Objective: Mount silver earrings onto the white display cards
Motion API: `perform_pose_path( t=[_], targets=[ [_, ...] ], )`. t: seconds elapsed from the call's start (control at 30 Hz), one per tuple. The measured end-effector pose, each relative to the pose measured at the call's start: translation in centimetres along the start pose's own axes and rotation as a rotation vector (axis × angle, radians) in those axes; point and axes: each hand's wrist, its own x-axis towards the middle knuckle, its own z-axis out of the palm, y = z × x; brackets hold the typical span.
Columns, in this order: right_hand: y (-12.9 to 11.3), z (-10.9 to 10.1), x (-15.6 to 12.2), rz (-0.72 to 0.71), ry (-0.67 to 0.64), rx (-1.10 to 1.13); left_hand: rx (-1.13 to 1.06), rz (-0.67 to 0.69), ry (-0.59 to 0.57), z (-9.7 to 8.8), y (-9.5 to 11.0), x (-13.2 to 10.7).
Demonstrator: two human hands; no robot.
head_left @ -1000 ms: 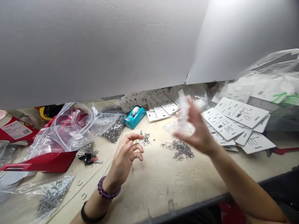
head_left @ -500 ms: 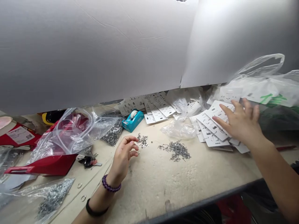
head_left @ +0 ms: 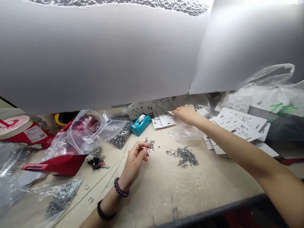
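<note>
My left hand [head_left: 134,160] hovers with curled fingers at a small pile of tiny silver metal pieces [head_left: 150,145] on the pale worktop. Whether its fingertips pinch a piece is too small to tell. My right hand [head_left: 186,114] stretches to the back, its fingertips at the edge of white printed cards [head_left: 166,120]. A larger heap of silver pieces [head_left: 184,157] lies between my hands, nearer the front. A crumpled clear plastic bag [head_left: 185,133] sits just under my right wrist. More white cards [head_left: 239,124] are spread out at the right.
A teal tape dispenser [head_left: 140,124] stands at the back. Clear zip bags [head_left: 79,133] lie over a red box [head_left: 57,164] at the left. Bags of silver pieces [head_left: 120,136] lie nearby. A white board [head_left: 95,57] hangs overhead, and a black rail [head_left: 213,209] runs along the front edge.
My right hand has moved left from the card stack to the cards at the back. My left hand has shifted closer to the small pile. The view has tilted slightly.
</note>
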Motion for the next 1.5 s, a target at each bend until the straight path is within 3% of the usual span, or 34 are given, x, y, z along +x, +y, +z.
perform_pose_path(
  t=[0.13, 0.27, 0.33, 0.43, 0.5, 0.6, 0.67, 0.73, 0.97, 1.07, 1.13, 1.27, 1.5],
  targets=[
    [0.5, -2.4, -2.2, 0.067, 0.181, 0.177, -0.029, 0.012, -0.040, 0.0, 0.1, 0.0],
    [-0.5, -4.4, -4.3, 0.108, 0.231, 0.404, -0.139, -0.139, -0.123, 0.3, 0.9, -0.2],
    [-1.4, -4.9, -5.1, 0.118, 0.173, 0.709, -0.162, -0.210, -0.175, 0.5, 1.4, -0.4],
    [-2.8, -4.8, -6.2, 0.126, 0.008, 1.177, -0.214, -0.209, -0.222, 0.7, 1.9, -0.6],
    [-3.6, -4.6, -6.7, 0.109, -0.099, 1.287, -0.326, -0.230, -0.268, 0.6, 1.8, -0.7],
    [-4.7, -4.0, -7.1, 0.048, -0.237, 1.350, -0.523, -0.425, -0.487, 0.4, 1.1, -0.7],
    [-5.4, -3.6, -7.1, -0.012, -0.291, 1.319, -0.620, -0.564, -0.647, 0.3, 0.6, -0.8],
    [-6.1, -3.2, -7.1, -0.047, -0.259, 1.235, -0.682, -0.607, -0.699, 0.3, 0.3, -1.1],
    [-7.3, -2.7, -8.9, -0.141, 0.137, 0.980, -0.742, -0.551, -0.636, 0.8, 0.8, -2.1],
    [-6.3, -3.0, -10.5, -0.009, 0.302, 0.913, -0.586, -0.406, -0.561, 0.7, 1.0, -1.8],
    [-5.3, -3.1, -11.6, 0.079, 0.234, 0.872, -0.457, -0.323, -0.455, 0.7, 1.3, -1.4],
    [-4.3, -1.7, -13.0, 0.096, -0.143, 0.663, -0.321, -0.208, -0.257, 0.7, 1.5, -0.7],
    [-6.1, 1.6, -12.0, 0.045, -0.197, 0.134, -0.134, -0.101, -0.080, 1.2, 0.8, -0.4]
  ],
)
